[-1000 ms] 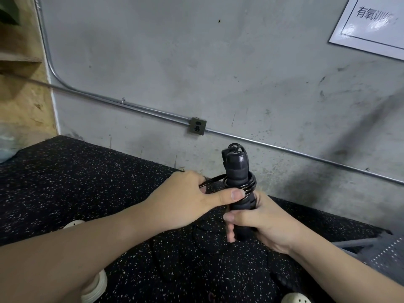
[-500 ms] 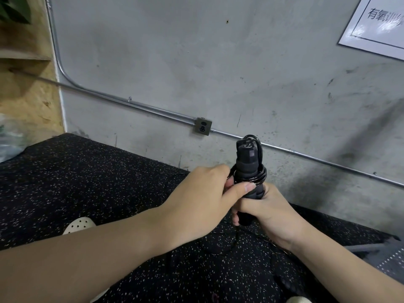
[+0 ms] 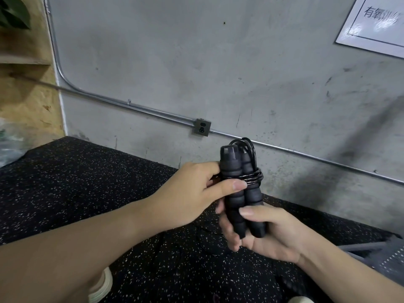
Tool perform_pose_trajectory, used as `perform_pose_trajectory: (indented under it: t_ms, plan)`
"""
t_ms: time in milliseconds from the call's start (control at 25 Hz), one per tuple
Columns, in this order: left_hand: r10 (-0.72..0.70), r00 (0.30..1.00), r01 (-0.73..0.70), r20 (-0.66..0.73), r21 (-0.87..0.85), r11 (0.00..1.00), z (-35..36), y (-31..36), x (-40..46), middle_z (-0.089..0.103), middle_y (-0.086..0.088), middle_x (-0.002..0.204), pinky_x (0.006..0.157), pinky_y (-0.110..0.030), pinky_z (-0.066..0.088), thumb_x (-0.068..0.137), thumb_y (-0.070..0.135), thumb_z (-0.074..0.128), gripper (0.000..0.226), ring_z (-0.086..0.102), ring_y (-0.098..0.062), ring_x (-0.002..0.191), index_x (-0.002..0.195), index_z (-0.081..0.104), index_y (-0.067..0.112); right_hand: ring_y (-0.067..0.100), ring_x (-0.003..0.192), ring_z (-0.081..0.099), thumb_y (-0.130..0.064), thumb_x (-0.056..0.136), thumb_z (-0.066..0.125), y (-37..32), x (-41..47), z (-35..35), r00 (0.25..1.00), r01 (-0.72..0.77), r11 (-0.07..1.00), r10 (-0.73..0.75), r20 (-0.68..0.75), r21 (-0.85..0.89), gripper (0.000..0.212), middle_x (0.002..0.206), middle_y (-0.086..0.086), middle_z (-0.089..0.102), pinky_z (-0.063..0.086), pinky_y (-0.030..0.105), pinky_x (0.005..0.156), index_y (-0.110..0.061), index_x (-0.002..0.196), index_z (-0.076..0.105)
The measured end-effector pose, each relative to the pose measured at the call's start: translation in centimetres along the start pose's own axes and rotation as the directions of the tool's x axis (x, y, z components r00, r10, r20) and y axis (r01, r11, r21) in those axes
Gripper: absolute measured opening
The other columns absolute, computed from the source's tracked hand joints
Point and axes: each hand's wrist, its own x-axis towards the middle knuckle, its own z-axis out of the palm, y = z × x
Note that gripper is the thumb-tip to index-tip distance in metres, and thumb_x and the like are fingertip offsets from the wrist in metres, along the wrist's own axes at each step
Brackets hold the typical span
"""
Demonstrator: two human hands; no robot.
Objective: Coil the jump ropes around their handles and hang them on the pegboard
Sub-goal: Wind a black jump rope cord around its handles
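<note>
Black coiled jump rope (image 3: 242, 189) upright, gripped between left hand (image 3: 194, 193) and right hand (image 3: 262, 232).

Grey concrete wall (image 3: 218, 68), scuffed and stained, crossed by a metal conduit (image 3: 135, 107) bending upward at left and meeting a small junction box (image 3: 202, 127). White sign (image 3: 376, 25) at upper right (text only partly visible). Black speckled rubber floor (image 3: 72, 182) below. Chipboard panel (image 3: 26, 99) at far left.

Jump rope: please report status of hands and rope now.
Right hand grips both handles low. Left hand pinches at rope coil, wrapped around the handles. No pegboard in view; nothing blocking.
</note>
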Motion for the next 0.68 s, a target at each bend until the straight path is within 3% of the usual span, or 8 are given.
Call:
perform_pose_trajectory:
  t_ms: [80,120,200,280,360,440,680]
  plan:
    - [-0.030,0.999,0.030,-0.014,0.000,1.000,0.1,-0.2,0.2,0.076,0.011,0.088,0.081,-0.028,0.057,0.089,0.065,0.063,0.044,0.071,-0.004,0.082,0.102,0.073,0.024,0.018,0.059,0.046,-0.012,0.085,0.076,0.0,0.0,0.0,0.995,0.019,0.995,-0.028,-0.093,-0.102,0.023,0.070,0.008,0.048,0.048,0.032,0.059,-0.004,0.100,0.060]
    - [-0.089,0.995,0.092,-0.048,0.056,0.994,0.2,-0.3,0.3,0.072,0.017,0.079,0.074,-0.024,0.055,0.080,0.081,0.058,0.060,0.066,0.001,0.073,0.091,0.072,0.024,0.016,0.056,0.042,-0.008,0.084,0.075,0.1,0.1,0.0,0.983,0.042,0.984,-0.072,-0.169,-0.176,0.021,0.066,0.006,0.046,0.046,0.031,0.055,-0.004,0.097,0.059]
    - [-0.246,0.962,0.266,-0.119,0.193,0.945,0.0,-0.3,0.5,0.049,0.017,0.053,0.052,-0.020,0.036,0.060,0.098,0.049,0.077,0.044,-0.001,0.049,0.062,0.052,0.021,0.015,0.053,0.039,-0.005,0.083,0.072,0.1,0.4,0.0,0.948,0.092,0.954,-0.171,-0.270,-0.284,0.017,0.063,0.004,0.044,0.041,0.031,0.051,-0.003,0.093,0.059]
    - [-0.288,0.947,0.315,-0.142,0.239,0.919,-0.1,0.0,0.5,0.037,0.013,0.047,0.048,-0.024,0.026,0.057,0.095,0.049,0.073,0.034,-0.007,0.046,0.055,0.040,0.022,0.017,0.053,0.038,-0.007,0.084,0.071,0.3,0.6,-0.3,0.921,0.123,0.927,-0.239,-0.308,-0.354,0.016,0.063,0.006,0.043,0.039,0.032,0.050,0.001,0.088,0.057]
    - [-0.238,0.957,0.274,-0.164,0.247,0.930,-0.1,0.4,0.4,0.036,0.010,0.049,0.051,-0.029,0.028,0.068,0.087,0.053,0.068,0.033,-0.009,0.048,0.056,0.039,0.021,0.021,0.052,0.038,-0.012,0.084,0.073,0.6,0.9,-0.8,0.886,0.111,0.897,-0.285,-0.367,-0.428,0.026,0.062,0.011,0.043,0.037,0.034,0.052,0.007,0.083,0.054]
    - [-0.179,0.965,0.227,-0.190,0.272,0.935,0.3,0.4,0.4,0.037,0.008,0.051,0.054,-0.033,0.030,0.081,0.076,0.057,0.064,0.034,-0.010,0.049,0.058,0.039,0.019,0.025,0.052,0.040,-0.019,0.082,0.075,0.6,1.1,-1.1,0.835,0.084,0.851,-0.344,-0.429,-0.519,0.030,0.057,0.015,0.046,0.037,0.036,0.057,0.002,0.074,0.055]
    - [-0.098,0.974,0.163,-0.205,0.329,0.930,1.1,1.2,0.1,0.039,0.010,0.054,0.050,-0.024,0.027,0.097,0.059,0.053,0.048,0.037,-0.009,0.049,0.067,0.045,0.022,0.025,0.053,0.044,-0.025,0.079,0.072,0.1,1.4,-0.6,0.764,0.024,0.796,-0.405,-0.502,-0.605,0.024,0.057,0.015,0.049,0.039,0.037,0.056,-0.007,0.068,0.060]
